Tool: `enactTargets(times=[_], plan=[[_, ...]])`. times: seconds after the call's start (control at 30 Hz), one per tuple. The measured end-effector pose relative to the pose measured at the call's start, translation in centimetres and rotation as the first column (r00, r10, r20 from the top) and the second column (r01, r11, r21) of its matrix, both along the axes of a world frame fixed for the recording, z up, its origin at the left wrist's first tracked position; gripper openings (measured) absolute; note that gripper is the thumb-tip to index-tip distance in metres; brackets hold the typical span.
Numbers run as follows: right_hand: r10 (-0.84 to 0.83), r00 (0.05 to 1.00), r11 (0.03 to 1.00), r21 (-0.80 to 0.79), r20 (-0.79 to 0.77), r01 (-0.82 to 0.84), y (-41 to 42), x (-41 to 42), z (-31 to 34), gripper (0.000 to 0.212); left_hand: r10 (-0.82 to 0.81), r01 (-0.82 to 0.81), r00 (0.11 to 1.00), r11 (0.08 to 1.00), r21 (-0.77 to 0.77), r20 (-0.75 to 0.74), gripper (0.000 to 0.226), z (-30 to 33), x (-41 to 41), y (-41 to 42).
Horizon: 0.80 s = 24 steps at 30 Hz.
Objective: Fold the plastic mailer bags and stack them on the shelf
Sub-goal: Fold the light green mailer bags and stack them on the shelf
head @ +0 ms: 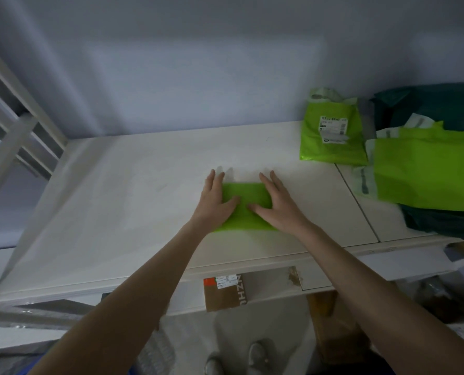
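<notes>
Nearest me, low in the frame, a cardboard box point(226, 293) sits under the shelf point(117, 212) edge. At centre frame I have both palms flat on a folded green mailer point(245, 204): left hand point(216, 197) and right hand point(277, 204) with fingers straight and spread, pressing, not gripping. I judge the film light, limp and slick, likely to spring open, so I would pinch its folded edges. Farther off, upper right, a labelled green mailer point(333, 133) and a loose heap of bags point(428, 171) wait.
</notes>
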State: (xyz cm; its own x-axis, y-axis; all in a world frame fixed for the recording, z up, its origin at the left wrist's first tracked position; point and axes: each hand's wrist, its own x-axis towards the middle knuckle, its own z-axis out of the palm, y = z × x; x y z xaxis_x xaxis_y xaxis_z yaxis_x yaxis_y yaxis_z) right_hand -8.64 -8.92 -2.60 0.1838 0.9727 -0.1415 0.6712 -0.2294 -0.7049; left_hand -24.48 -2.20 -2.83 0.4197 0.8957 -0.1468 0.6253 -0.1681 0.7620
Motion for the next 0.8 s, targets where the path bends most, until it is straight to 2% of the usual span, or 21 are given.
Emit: enactTargets(times=[0.1, 0.17, 0.23, 0.3, 0.43, 0.5, 0.53, 0.6, 0.67, 0.8], plan=[[-0.021, 1.0, 0.996, 0.088, 0.001, 0.021, -0.6, 0.8, 0.4, 0.072, 0.223, -0.221, 0.975, 0.972, 0.086, -0.019, 0.065, 0.5, -0.9, 0.2], [-0.063, 0.998, 0.99, 0.127, 0.003, 0.062, -1.0, 1.4, 0.6, 0.065, 0.309, -0.304, 0.948, 0.95, 0.07, -0.077, 0.065, 0.9, -1.4, 0.2], [-0.133, 0.989, 0.983, 0.138, 0.066, 0.123, -1.4, 2.1, 0.7, 0.059, 0.302, -0.307, 0.943, 0.952, -0.013, -0.139, 0.067, 1.3, -1.8, 0.0], [-0.195, 0.972, 0.98, 0.075, 0.132, 0.186, -1.8, 3.0, 0.8, 0.054, 0.271, -0.29, 0.942, 0.954, -0.073, -0.2, 0.069, 1.8, -2.0, -0.5], [-0.141, 0.976, 0.983, -0.092, 0.163, 0.158, -2.2, 4.1, 1.0, 0.057, 0.228, -0.282, 0.932, 0.944, -0.173, -0.281, 0.072, 2.6, -1.4, -1.0], [-0.096, 0.986, 0.989, -0.098, 0.139, 0.11, -2.0, 4.0, 1.2, 0.059, 0.237, -0.292, 0.946, 0.921, -0.259, -0.221, 0.052, 2.5, -1.2, -0.7], [-0.077, 0.988, 0.991, -0.101, 0.133, 0.091, -1.9, 3.9, 1.1, 0.059, 0.25, -0.285, 0.957, 0.905, -0.315, -0.148, 0.04, 2.4, -1.1, -0.5], [-0.069, 0.992, 0.993, -0.091, 0.109, 0.079, -1.5, 3.7, 0.8, 0.058, 0.288, -0.246, 0.957, 0.87, -0.428, 0.036, 0.028, 2.5, -1.1, -0.5], [-0.088, 0.996, 0.993, -0.071, 0.033, 0.09, -1.0, 3.4, 0.7, 0.055, 0.351, -0.227, 0.918, 0.847, -0.48, 0.186, 0.026, 2.8, -1.1, -0.7], [-0.157, 0.984, 0.986, -0.06, -0.083, 0.153, 0.1, 3.0, 0.5, 0.052, 0.462, -0.284, 0.829, 0.834, -0.474, 0.315, 0.031, 3.4, -1.7, -0.4]])
